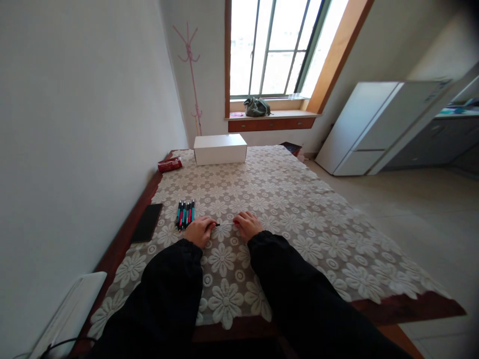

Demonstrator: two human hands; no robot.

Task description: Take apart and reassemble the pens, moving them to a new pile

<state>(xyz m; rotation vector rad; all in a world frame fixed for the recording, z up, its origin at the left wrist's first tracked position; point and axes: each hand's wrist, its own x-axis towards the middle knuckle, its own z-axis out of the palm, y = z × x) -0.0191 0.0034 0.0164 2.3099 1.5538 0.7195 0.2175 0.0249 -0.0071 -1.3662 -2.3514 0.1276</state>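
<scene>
Rod [226,224], thin and white, spanned just below frame centre; fingers of left hand [200,231] and right hand [248,225] pinched opposite ends, apparently for alignment.

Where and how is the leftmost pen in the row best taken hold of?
Probably by its middle, pinched between finger and thumb, coming from above and the left. The leftmost pen is slender and lies flat, with tablecloth showing on its left and the other pens close on its right.

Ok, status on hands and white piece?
Left hand, right hand pinching opposite ends. White piece spans between. Pens beside left hand, not in the way.
</scene>
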